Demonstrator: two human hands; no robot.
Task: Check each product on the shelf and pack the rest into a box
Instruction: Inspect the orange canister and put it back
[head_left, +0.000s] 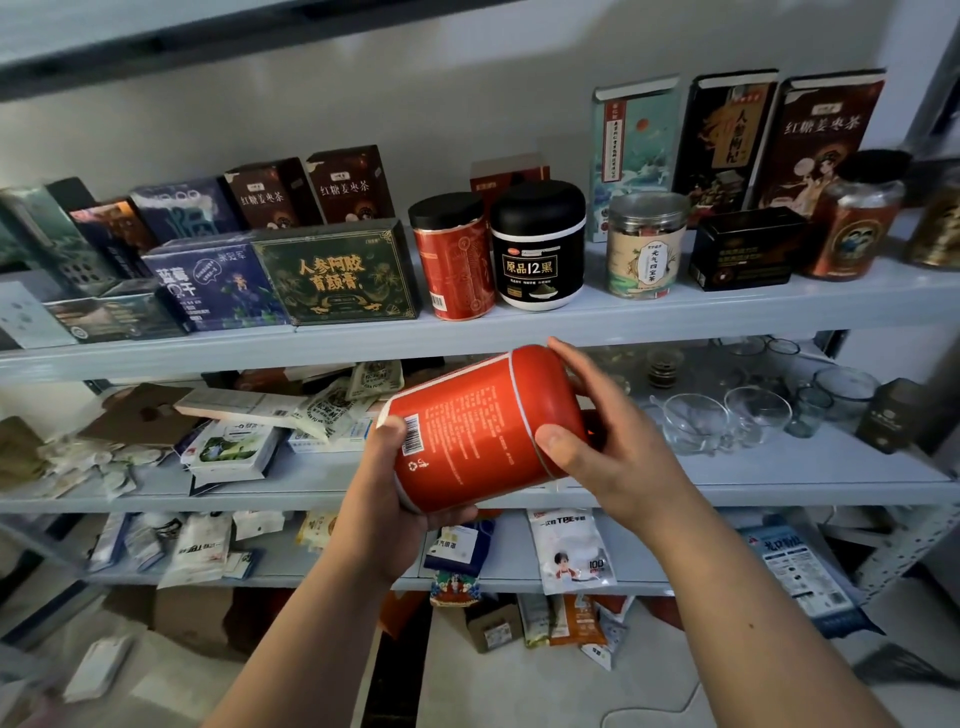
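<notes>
While I tilt the red canister (467, 431) in front of the shelf (623, 317), left hand (395, 499) gripping its base and right hand (608, 452) its lid, the barcode faces me, probably for checking.

- Dim, cool indoor light; colours muted.
- Soft sheen on the red canister (483, 441) and glass cups (727, 421).
- Wide-angle bending curves the shelf (727, 312) edge; boxes (62, 249) at far left and frame corners blurred.
</notes>
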